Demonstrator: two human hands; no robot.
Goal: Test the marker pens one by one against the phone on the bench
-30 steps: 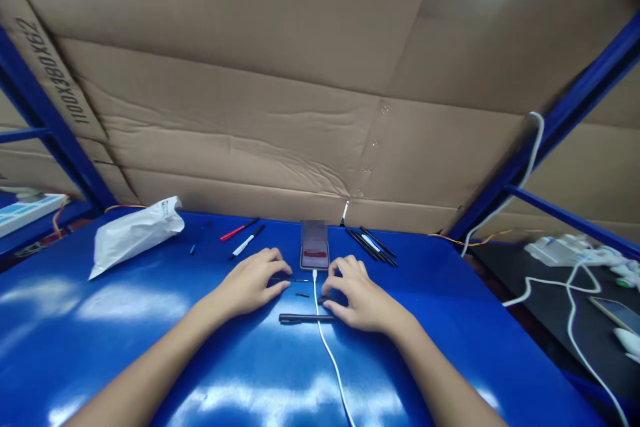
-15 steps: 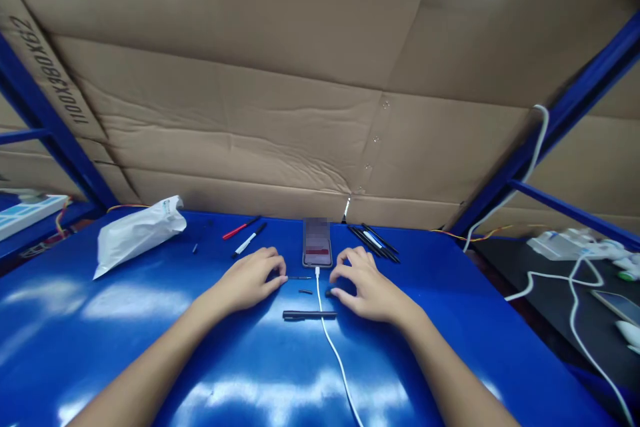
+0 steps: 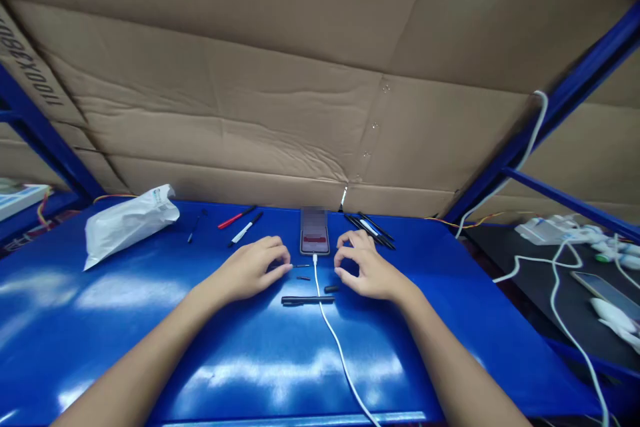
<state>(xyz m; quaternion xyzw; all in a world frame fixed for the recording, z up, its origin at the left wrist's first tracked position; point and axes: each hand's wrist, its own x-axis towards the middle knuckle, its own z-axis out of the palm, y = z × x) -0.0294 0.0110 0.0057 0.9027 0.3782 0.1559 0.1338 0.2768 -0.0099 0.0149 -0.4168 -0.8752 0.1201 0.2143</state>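
My left hand (image 3: 260, 268) is closed in a pinch, thumb and forefinger at the near end of a thin dark pen refill (image 3: 302, 265). My right hand (image 3: 367, 268) is loosely curled beside the charging cable, with nothing visible in its fingers. A short black cap (image 3: 331, 289) lies just below its thumb, apart from it. Between the hands is a small dark tube piece (image 3: 303, 278). Nearer me, a black pen barrel (image 3: 307, 300) lies sideways across the white cable (image 3: 331, 339). That cable runs into a phone (image 3: 315, 239) lying behind the hands.
On the blue table (image 3: 240, 340), a red pen (image 3: 234, 219) and a white-and-black pen (image 3: 245, 230) lie left of the phone. Several black pens (image 3: 375, 230) are on its right. A white plastic bag (image 3: 127, 223) rests at far left. Cardboard (image 3: 225, 107) stands behind.
My right hand has come off the black cap, which now shows fully on the table. The left fingers have moved slightly right along the refill. The whole view has shifted a little.
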